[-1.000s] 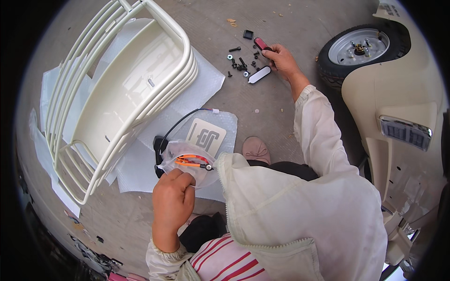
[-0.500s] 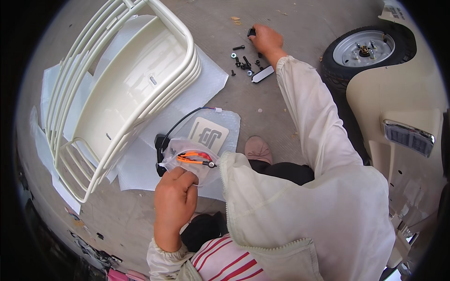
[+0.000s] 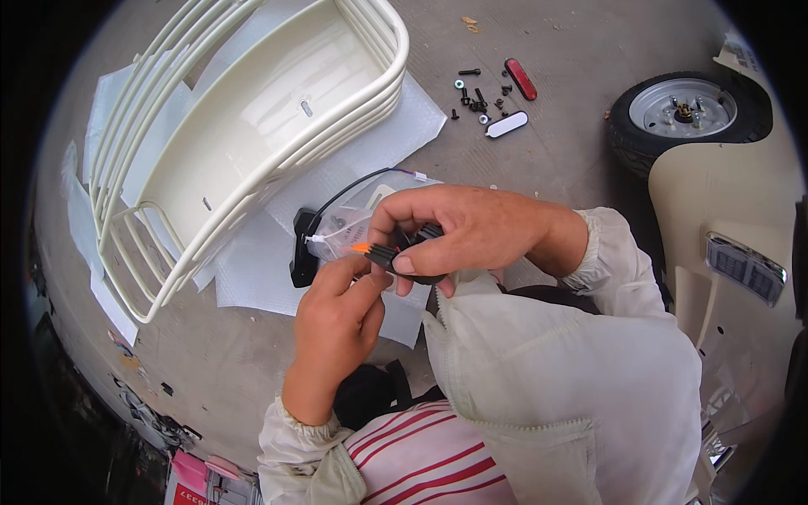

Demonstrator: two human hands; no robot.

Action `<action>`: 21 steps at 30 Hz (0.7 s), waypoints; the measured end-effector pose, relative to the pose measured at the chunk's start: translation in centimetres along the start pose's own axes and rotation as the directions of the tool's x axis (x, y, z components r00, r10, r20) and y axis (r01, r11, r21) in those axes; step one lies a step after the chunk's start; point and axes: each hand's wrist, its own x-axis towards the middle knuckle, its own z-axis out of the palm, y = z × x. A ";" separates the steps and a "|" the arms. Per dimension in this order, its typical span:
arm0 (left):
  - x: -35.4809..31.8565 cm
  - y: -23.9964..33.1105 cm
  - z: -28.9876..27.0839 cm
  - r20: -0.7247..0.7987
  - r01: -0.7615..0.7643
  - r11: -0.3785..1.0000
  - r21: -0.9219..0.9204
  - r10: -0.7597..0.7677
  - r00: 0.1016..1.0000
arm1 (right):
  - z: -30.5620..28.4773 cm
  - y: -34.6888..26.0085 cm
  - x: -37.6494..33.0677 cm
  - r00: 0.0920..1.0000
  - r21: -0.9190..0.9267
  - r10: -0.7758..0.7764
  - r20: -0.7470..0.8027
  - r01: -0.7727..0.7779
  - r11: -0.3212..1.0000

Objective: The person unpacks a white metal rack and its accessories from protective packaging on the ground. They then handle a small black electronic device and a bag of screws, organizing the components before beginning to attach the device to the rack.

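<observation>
My left hand (image 3: 337,316) is closed in a pinch on the edge of a clear plastic bag (image 3: 343,234), and a bit of orange wire (image 3: 362,247) shows at the bag. Over the bag's mouth is my right hand (image 3: 471,231), its fingers wrapped round small black parts (image 3: 412,252) whose kind I cannot make out. The two hands nearly touch. Just beyond them, a black block-shaped part (image 3: 305,248) lies on the wrap with a black cable (image 3: 349,181) ending in a white connector (image 3: 419,176).
A cream wire basket (image 3: 252,160) rests on white foam wrap (image 3: 425,114) at the left. On the floor lie black bolts (image 3: 478,103), a red reflector (image 3: 521,79) and a white reflector (image 3: 507,124). A wheel (image 3: 686,109) and cream bodywork (image 3: 699,181) stand at the right.
My right hand has come back from the loose parts to the bag, bringing black parts. The red reflector now shows on the floor. The view has shifted a little.
</observation>
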 end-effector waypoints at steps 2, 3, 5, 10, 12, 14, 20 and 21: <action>-0.4 0.1 -0.3 0.019 -0.019 1.000 0.005 0.019 1.000 | 0.9 1.1 0.8 0.975 -0.462 -0.159 -0.157 0.069 0.884; -0.4 0.2 -0.2 0.025 -0.019 1.000 0.011 0.019 0.999 | 1.2 2.1 0.9 0.964 -0.528 -0.222 -0.148 0.113 0.841; -0.7 0.2 -0.1 0.035 -0.007 0.999 0.032 0.006 0.999 | 2.3 2.9 0.9 0.935 -0.646 -0.341 -0.098 0.201 0.736; -1.4 0.0 -0.5 0.018 0.032 0.999 0.014 -0.032 0.999 | 1.6 0.5 0.0 0.987 -0.551 -0.116 -0.109 0.037 0.834; -1.7 -0.3 -0.8 0.008 0.055 0.998 -0.006 -0.055 0.998 | -1.8 0.9 0.1 0.888 -0.382 -0.122 -0.444 -0.064 0.922; -1.8 -0.4 -1.0 0.012 0.067 0.998 -0.011 -0.067 0.998 | -8.1 7.3 -0.1 0.587 -0.662 -0.420 -0.693 -0.285 0.693; -1.5 0.2 -0.9 0.066 0.093 0.996 -0.010 -0.092 0.994 | -15.4 17.1 -2.7 0.469 -0.665 -0.661 -0.585 -0.745 0.060; -0.8 0.5 -0.8 0.077 0.077 0.997 -0.006 -0.076 0.994 | -15.8 17.7 -2.8 0.473 -0.671 -0.654 -0.590 -0.738 0.072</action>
